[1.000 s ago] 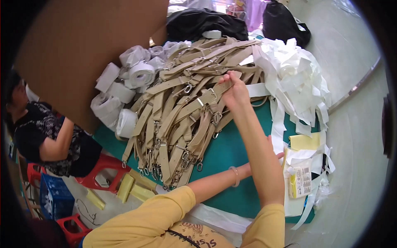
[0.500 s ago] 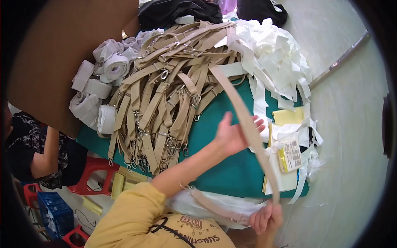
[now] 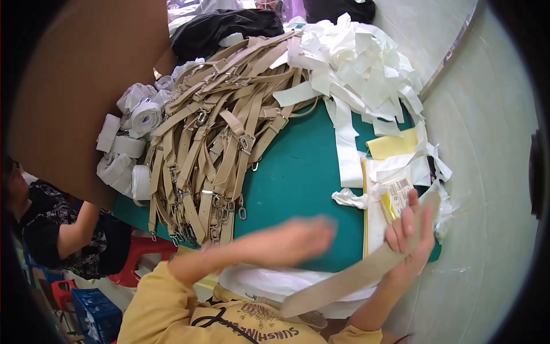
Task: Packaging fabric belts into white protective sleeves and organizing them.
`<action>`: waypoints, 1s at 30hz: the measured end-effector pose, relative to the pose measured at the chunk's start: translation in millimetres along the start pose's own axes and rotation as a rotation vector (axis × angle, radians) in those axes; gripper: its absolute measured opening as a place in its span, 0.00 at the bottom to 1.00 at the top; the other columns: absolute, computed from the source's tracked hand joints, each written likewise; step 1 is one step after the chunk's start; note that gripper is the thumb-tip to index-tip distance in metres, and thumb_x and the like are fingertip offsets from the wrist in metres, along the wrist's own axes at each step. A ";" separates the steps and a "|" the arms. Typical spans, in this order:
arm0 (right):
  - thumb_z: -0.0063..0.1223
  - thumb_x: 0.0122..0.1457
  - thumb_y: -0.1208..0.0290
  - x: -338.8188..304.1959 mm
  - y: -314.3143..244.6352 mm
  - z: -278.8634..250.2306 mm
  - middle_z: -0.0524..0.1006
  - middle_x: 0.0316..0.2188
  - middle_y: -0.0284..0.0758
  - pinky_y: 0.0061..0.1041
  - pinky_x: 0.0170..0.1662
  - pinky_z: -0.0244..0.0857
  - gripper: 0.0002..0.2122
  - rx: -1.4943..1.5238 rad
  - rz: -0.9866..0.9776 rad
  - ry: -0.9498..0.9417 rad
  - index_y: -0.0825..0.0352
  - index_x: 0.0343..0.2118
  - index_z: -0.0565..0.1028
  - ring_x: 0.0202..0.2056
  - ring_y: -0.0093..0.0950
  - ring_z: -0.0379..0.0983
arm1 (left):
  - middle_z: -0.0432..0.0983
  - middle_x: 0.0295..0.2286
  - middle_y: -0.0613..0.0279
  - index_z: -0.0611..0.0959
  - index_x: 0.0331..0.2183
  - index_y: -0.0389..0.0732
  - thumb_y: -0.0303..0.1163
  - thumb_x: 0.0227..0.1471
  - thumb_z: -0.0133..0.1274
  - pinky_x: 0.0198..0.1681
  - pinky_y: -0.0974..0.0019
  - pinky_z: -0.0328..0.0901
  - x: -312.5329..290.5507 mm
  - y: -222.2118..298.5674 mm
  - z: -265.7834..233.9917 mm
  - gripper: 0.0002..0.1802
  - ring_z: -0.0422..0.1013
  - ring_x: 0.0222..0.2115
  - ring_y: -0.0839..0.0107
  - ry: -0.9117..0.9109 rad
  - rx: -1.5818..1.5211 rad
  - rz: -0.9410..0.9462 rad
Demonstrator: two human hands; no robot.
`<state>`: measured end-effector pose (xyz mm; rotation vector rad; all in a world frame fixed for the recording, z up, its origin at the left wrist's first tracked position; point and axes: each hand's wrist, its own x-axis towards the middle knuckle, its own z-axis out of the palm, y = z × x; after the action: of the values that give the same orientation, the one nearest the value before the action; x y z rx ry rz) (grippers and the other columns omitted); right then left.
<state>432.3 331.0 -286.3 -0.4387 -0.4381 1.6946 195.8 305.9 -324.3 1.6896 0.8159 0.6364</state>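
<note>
My right hand [image 3: 409, 238] grips a beige strap [image 3: 344, 281] near the table's right edge. The strap slants down to the left across my front, and its upper end rises past my fingers. My left hand [image 3: 303, 238], smeared by motion, hangs over the front part of the green table [image 3: 292, 183] away from the strap; its fingers cannot be made out. To the left of both hands, a large heap of beige straps [image 3: 195, 137] with metal buckles and clips covers the table, several clips hanging at its near edge.
White strips [image 3: 366, 63] are piled at the back right. A labelled pack [image 3: 395, 195] lies on yellow and white sheets [image 3: 375, 229]. White rolls [image 3: 146, 117] stand beside a brown board [image 3: 86, 86]. At the left are another person [image 3: 74, 229], red stools [image 3: 140, 258] and a blue crate [image 3: 97, 312].
My right hand has risen from the lower edge with the strap, which now slants down leftward. My left hand has moved left and nearer, away from the strap. The view has shifted.
</note>
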 end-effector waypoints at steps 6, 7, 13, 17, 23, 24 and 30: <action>0.28 0.67 0.50 -59.0 11.9 19.4 0.67 0.15 0.34 0.19 0.11 0.50 0.22 -0.360 -0.081 0.086 0.66 0.46 0.63 0.08 0.20 0.54 | 0.70 0.41 0.59 0.68 0.48 0.42 0.49 0.47 0.61 0.28 0.70 0.63 195.1 -100.6 -55.6 0.33 0.72 0.32 0.71 0.598 -0.887 -0.754; 0.29 0.66 0.50 -67.3 16.0 11.5 0.67 0.14 0.36 0.20 0.11 0.51 0.22 -0.504 -0.094 0.076 0.67 0.44 0.65 0.09 0.22 0.55 | 0.70 0.35 0.62 0.71 0.43 0.43 0.47 0.47 0.61 0.24 0.72 0.59 214.3 -106.2 -57.3 0.27 0.68 0.28 0.74 0.523 -0.839 -0.742; 0.36 0.64 0.49 -82.1 30.9 -30.7 0.67 0.12 0.40 0.24 0.12 0.54 0.22 -0.391 0.105 -0.013 0.69 0.36 0.68 0.10 0.26 0.59 | 0.68 0.26 0.67 0.73 0.31 0.45 0.39 0.50 0.58 0.21 0.71 0.57 227.5 -109.6 -74.5 0.12 0.64 0.25 0.78 0.336 -0.415 -0.690; 0.36 0.64 0.49 -93.2 29.7 -27.2 0.66 0.09 0.37 0.23 0.10 0.52 0.25 -0.402 0.104 -0.020 0.73 0.44 0.66 0.08 0.25 0.57 | 0.71 0.27 0.62 0.73 0.36 0.40 0.33 0.56 0.52 0.30 0.64 0.67 173.4 -78.3 -110.6 0.09 0.69 0.29 0.72 0.618 -0.756 -0.206; 0.36 0.64 0.50 -99.7 37.3 -22.3 0.65 0.07 0.34 0.20 0.09 0.50 0.28 -0.353 0.150 0.094 0.75 0.53 0.60 0.05 0.23 0.55 | 0.72 0.29 0.57 0.74 0.37 0.39 0.39 0.49 0.58 0.37 0.62 0.65 114.3 -105.6 -149.7 0.18 0.69 0.32 0.66 0.847 0.861 -0.079; 0.36 0.65 0.50 -99.5 38.7 -25.8 0.65 0.07 0.33 0.20 0.09 0.50 0.28 -0.359 0.151 0.076 0.75 0.53 0.60 0.05 0.23 0.55 | 0.72 0.30 0.55 0.75 0.37 0.39 0.38 0.46 0.60 0.39 0.59 0.65 119.9 -94.2 -119.1 0.18 0.69 0.33 0.62 0.911 1.246 0.213; 0.39 0.63 0.47 -103.6 43.7 -24.4 0.67 0.07 0.35 0.21 0.09 0.50 0.30 -0.417 0.129 0.093 0.77 0.50 0.60 0.06 0.24 0.57 | 0.68 0.31 0.64 0.76 0.32 0.48 0.44 0.44 0.58 0.38 0.59 0.60 154.0 -116.0 7.2 0.14 0.63 0.38 0.62 0.249 1.137 0.280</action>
<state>424.6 223.0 -325.1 -0.8613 -0.7109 1.6979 273.7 441.4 -437.4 2.8243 1.2561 0.6093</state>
